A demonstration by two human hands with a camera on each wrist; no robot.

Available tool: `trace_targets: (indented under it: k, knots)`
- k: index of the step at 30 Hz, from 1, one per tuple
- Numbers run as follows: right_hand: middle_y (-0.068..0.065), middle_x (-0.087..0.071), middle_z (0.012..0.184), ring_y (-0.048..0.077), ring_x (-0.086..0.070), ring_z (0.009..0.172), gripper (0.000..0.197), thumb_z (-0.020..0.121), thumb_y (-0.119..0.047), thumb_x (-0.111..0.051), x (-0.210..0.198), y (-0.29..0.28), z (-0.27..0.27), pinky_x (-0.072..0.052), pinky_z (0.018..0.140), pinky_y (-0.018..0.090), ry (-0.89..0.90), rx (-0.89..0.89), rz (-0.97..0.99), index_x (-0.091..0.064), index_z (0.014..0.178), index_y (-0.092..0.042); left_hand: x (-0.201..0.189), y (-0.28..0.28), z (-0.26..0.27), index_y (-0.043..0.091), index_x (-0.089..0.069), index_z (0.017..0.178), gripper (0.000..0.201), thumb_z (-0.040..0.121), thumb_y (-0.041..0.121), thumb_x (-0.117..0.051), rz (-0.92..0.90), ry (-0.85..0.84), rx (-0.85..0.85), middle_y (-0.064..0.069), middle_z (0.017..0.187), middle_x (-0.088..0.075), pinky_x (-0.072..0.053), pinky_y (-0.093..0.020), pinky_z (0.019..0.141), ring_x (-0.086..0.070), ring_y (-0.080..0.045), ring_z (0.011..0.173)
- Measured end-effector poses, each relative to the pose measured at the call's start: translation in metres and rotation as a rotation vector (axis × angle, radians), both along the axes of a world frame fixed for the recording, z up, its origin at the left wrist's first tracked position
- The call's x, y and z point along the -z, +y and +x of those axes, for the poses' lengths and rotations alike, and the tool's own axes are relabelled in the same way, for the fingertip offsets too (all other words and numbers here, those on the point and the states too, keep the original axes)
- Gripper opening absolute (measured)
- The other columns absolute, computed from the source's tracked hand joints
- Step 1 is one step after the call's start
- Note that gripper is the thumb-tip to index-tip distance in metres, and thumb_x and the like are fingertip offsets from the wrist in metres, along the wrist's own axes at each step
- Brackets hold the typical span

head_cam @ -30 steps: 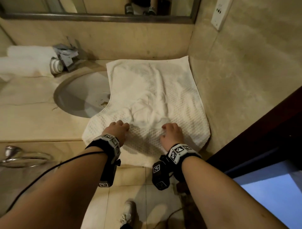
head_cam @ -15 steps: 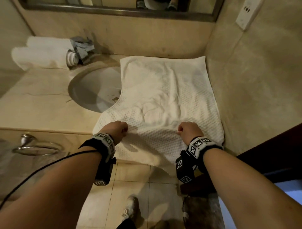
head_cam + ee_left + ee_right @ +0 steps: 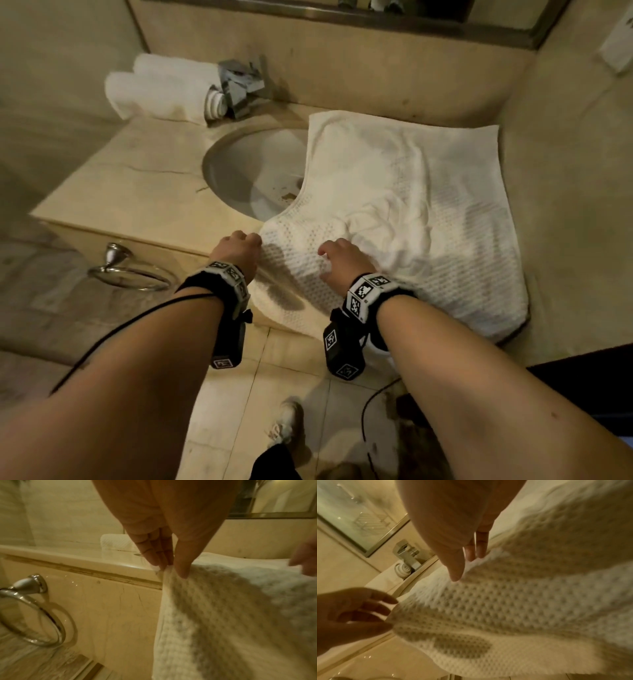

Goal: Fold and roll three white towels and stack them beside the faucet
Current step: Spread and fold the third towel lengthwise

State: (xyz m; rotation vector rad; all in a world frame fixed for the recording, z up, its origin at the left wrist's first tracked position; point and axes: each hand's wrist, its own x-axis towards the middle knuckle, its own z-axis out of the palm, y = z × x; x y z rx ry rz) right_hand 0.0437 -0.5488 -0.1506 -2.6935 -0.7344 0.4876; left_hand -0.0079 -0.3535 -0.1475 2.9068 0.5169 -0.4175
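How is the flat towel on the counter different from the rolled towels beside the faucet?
The flat towel lies spread open and wrinkled; the rolled towels are tight cylinders. The flat towel partly covers the sink and overhangs the counter edge; the rolled towels sit wholly on the counter. Both are white.

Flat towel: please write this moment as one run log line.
flat towel: spread on counter, overhanging sink | left hand: pinches towel's left edge | right hand: on towel, grip unclear | rolled towels: two beside faucet
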Motion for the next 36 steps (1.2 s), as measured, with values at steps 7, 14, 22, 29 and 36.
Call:
trace_targets:
  k: [7,14,22,29,36]
  knots:
    - [0.008,-0.055,0.117,0.025,-0.055,0.107,0.018,0.09,-0.019,-0.061,0.009,0.021,0.009,-0.043,0.089,0.03,-0.003,-0.058,-0.043,-0.064,0.107,-0.014,0.003,0.023,0.003,0.015,-0.057,0.112,0.02,0.094,0.015,-0.048,0.094,0.07,0.195,-0.01,0.115,-0.055,-0.044,-0.036,0.086,-0.053,-0.032,0.106]
    - [0.011,-0.054,0.109,0.025,-0.056,0.098,0.02,0.093,-0.02,-0.053,-0.007,-0.061,0.011,-0.044,0.088,0.034,-0.058,0.169,0.162,-0.062,0.108,-0.01,-0.007,-0.002,0.0,0.029,-0.039,0.138,0.06,0.084,0.041,-0.061,0.138,0.001,0.249,-0.001,0.145,-0.035,-0.033,-0.038,0.108,-0.033,-0.026,0.134]
    - [0.012,-0.054,0.123,0.029,-0.057,0.107,0.029,0.089,-0.018,-0.056,-0.002,-0.22,0.001,-0.045,0.092,0.032,-0.035,0.622,-0.061,-0.055,0.117,-0.014,-0.009,-0.143,0.046,0.033,-0.031,0.146,0.061,0.091,0.04,-0.055,0.041,-0.02,0.675,0.001,0.152,-0.026,-0.028,-0.037,0.112,-0.024,-0.025,0.14]
    - [0.013,-0.045,0.127,0.034,-0.051,0.112,0.031,0.088,-0.008,-0.056,0.01,-0.24,-0.007,-0.044,0.095,0.036,-0.057,0.559,-0.214,-0.054,0.118,-0.014,-0.007,-0.184,0.062,0.017,-0.052,0.126,0.036,0.092,0.024,-0.058,0.124,0.12,0.783,-0.009,0.126,-0.051,-0.043,-0.038,0.092,-0.047,-0.03,0.118]
    - [0.01,-0.062,0.117,0.029,-0.059,0.105,0.014,0.092,-0.009,-0.054,-0.003,-0.234,0.016,-0.044,0.085,0.028,0.062,0.494,-0.213,-0.065,0.099,-0.013,-0.015,-0.162,0.073,0.012,-0.059,0.113,0.023,0.093,0.023,-0.054,0.157,0.188,0.766,-0.012,0.116,-0.058,-0.049,-0.037,0.087,-0.058,-0.032,0.106]
